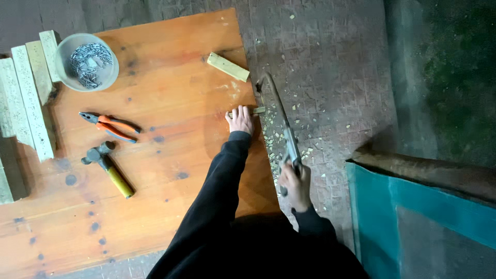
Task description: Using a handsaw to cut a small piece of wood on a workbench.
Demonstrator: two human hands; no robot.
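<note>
my left hand (241,120) pinned a wood strip (257,110) flat on the desk (170,155); my right hand (295,185) gripped the saw (281,124). chips (305,151) littered the floor, but the strip's end was not yet off.

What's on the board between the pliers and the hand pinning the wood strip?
Only bare board, dotted with dark spots, lies between the pliers and the left hand in the head view.

A single view, from a camera worn on the person's head, looks almost straight down from standing height. The orange wooden worktop (155,155) fills the left and middle of the frame, the paved floor (330,62) the right, and the person's own dark sleeves rise from the bottom edge, fairly near the lens
</note>
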